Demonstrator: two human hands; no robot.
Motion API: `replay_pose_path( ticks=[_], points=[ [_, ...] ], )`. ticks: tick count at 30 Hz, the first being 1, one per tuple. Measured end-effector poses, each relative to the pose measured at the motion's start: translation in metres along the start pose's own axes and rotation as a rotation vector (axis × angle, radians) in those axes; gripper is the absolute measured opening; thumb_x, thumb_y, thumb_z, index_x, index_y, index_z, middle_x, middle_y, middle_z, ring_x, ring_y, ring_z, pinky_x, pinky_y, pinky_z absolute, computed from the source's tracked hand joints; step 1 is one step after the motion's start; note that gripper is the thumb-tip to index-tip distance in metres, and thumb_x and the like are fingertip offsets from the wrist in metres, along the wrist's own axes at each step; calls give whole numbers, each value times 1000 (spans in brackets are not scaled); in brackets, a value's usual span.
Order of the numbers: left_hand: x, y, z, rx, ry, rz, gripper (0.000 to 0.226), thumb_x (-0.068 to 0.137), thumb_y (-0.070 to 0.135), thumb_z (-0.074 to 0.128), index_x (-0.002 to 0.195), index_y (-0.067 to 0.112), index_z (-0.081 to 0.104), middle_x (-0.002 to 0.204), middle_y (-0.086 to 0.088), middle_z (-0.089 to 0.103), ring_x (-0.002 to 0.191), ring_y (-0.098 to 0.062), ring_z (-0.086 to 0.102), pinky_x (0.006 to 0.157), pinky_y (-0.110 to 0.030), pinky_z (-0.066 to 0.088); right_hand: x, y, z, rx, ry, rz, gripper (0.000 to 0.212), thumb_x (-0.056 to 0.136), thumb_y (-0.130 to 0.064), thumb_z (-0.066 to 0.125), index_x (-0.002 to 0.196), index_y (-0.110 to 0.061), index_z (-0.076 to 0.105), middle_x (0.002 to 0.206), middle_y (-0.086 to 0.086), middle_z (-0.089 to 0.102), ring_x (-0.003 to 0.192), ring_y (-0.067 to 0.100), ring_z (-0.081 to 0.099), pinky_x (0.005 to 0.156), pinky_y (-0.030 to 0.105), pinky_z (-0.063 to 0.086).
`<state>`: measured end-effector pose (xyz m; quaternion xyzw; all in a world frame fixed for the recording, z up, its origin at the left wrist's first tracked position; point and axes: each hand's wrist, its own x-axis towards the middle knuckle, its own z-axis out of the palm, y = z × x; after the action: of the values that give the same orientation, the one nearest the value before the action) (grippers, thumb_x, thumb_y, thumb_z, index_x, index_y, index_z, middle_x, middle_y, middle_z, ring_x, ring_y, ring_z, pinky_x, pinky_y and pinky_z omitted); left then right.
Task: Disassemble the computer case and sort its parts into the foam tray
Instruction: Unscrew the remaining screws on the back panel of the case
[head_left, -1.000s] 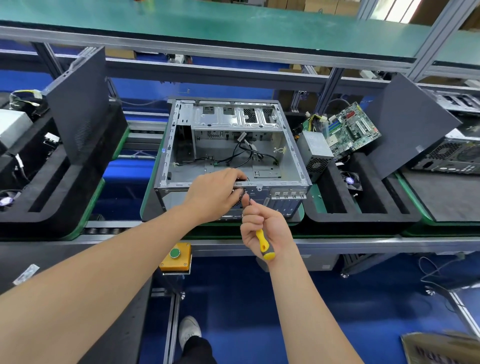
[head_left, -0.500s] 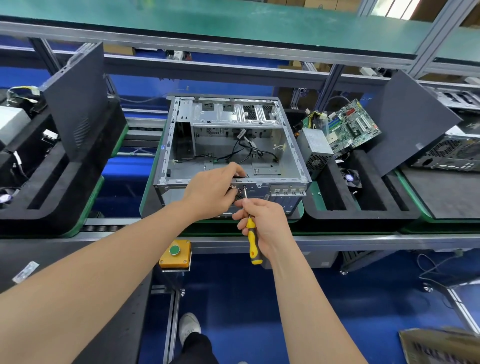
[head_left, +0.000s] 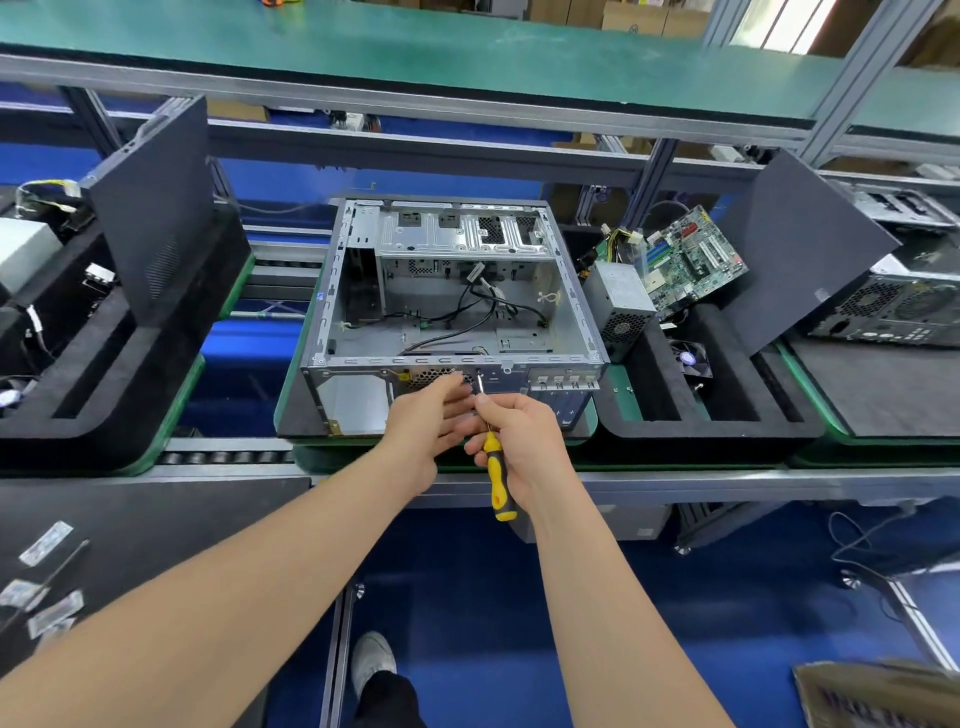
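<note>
The computer case (head_left: 452, 291) lay open side up at the middle of the conveyor (head_left: 223, 458), with loose black cables (head_left: 470, 306) inside it. The right hand (head_left: 524, 441) had its fingers clamped round the yellow-and-black screwdriver (head_left: 497, 478), whose tip met the case's near panel beside the vent grille. The left hand (head_left: 423, 423) reached to the same panel, fingers nearly straight and slightly apart, tips just beside the shaft. Just right of the case stood the black foam tray (head_left: 711, 431). It carried a power supply (head_left: 621, 304), a green motherboard (head_left: 685, 260), a small fan (head_left: 688, 358) and a dark side panel (head_left: 795, 244) leaning at its far right.
</note>
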<state>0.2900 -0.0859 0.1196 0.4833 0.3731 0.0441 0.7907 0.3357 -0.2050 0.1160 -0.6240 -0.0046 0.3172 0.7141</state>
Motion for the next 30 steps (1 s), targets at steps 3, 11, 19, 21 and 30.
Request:
replay_pose_path(
  ticks=[3, 11, 19, 21, 30],
  points=[
    [3, 3, 8, -91, -90, -67, 29, 97, 32, 66, 114, 9, 74, 110, -5, 77, 88, -22, 70, 81, -36, 56, 3, 2, -1, -19, 29, -16, 20, 103, -18, 66, 114, -2, 62, 83, 18, 73, 58, 20, 63, 48, 30, 50],
    [7, 0, 19, -190, -110, -146, 18, 96, 33, 70, 97, 15, 74, 86, 3, 73, 53, -11, 41, 44, -24, 38, 6, 3, -5, -85, 36, -42, 20, 103, -19, 66, 114, -4, 62, 93, 29, 75, 58, 21, 64, 48, 31, 50],
    [-1, -10, 28, -238, -64, -125, 14, 95, 28, 68, 90, 15, 73, 91, 0, 77, 44, -12, 50, 39, -24, 38, 3, 10, -17, -202, 57, -85, 15, 99, -20, 68, 106, -8, 63, 75, 16, 75, 57, 28, 62, 45, 30, 47],
    [-3, -12, 33, -266, -116, -126, 17, 99, 29, 63, 103, 14, 68, 101, 1, 76, 44, -13, 53, 40, -25, 38, 2, 11, -22, -209, 54, -102, 15, 97, -21, 67, 103, -9, 62, 71, 14, 73, 53, 26, 59, 44, 29, 44],
    [-7, -36, 85, -189, -248, -159, 18, 95, 11, 41, 78, 15, 45, 69, -7, 67, 50, -20, 55, 51, -32, 50, -3, -15, -79, 6, 197, -198, 13, 99, -16, 66, 100, -3, 69, 70, 18, 69, 48, 22, 52, 42, 27, 38]
  ],
)
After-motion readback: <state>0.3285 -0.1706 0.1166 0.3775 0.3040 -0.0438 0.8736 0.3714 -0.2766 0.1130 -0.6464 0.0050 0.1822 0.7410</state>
